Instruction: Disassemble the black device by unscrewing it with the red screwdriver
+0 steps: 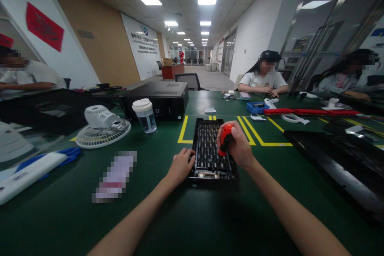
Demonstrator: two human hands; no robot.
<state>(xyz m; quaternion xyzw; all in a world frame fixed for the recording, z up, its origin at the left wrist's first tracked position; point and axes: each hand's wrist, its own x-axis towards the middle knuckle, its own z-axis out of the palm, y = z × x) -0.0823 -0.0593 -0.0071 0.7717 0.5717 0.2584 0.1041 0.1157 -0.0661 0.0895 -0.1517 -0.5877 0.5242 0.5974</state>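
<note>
A black rectangular case lies on the green table in front of me, its long side pointing away. Inside are rows of dark rounded shapes, with a pale part at the near end. My left hand grips the case's left rim, fingers bent over the edge. Wrapped around a red and black screwdriver is my right hand, above the right half of the case. The screwdriver points down toward the near end; where its tip touches is too small to make out.
Left of the case stand a lidded cup, a white fan and a large black box. A blurred flat item lies nearer. Black panels lie at right, a blue tray farther back. Other people sit around the table.
</note>
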